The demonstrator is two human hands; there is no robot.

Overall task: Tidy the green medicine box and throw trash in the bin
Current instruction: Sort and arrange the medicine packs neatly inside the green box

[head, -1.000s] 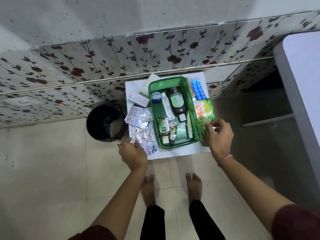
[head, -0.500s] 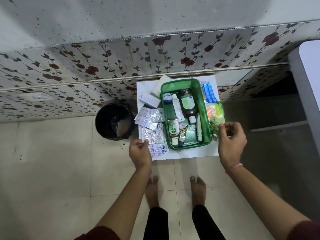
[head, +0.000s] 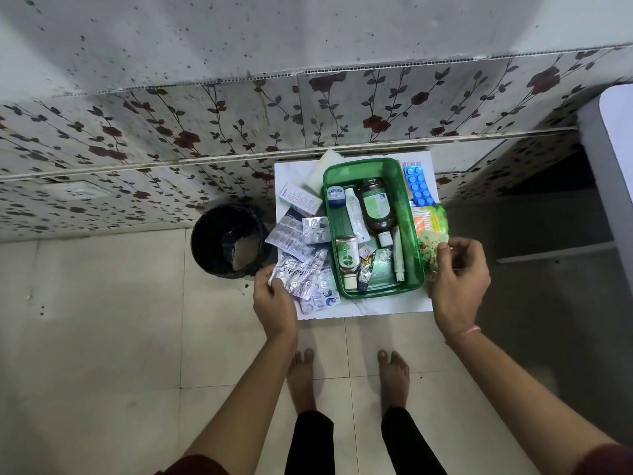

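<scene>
Room: beige tiled floor (head: 102,337), wall with rose-pattern tiles (head: 171,132) behind; bare feet at bottom centre.
Worktop: small white worktop (head: 376,305) against the wall, crowded with medicine items.
Green medicine box: open green medicine box (head: 416,234) sits mid-worktop, long side running away from the person.
Box contents: big brown bottle (head: 375,209) with green label lying flat, small Dettol bottle (head: 347,260) nearer the person, small round blue-lidded jar (head: 335,196) at far left corner, white tube (head: 354,214) between jar and brown bottle, crumpled tube (head: 365,269) beside the Dettol, thin white stick-like item (head: 398,258) along the right wall.
Left of box: loose silver blister strips (head: 301,248), white carton (head: 299,197) further back.
Right of box: blue blister pack (head: 419,189) at back, orange-and-green sachets (head: 430,221) nearer.
Bin: black bin (head: 227,246) on floor, just left of worktop, liner inside.
Left hand: left hand (head: 274,299) at near-left worktop corner, fingers pinching a crinkled silver blister strip (head: 298,272).
Right hand: right hand (head: 459,275) at right edge, fingers closed on a green patterned sachet (head: 431,250) just beside the box.
</scene>
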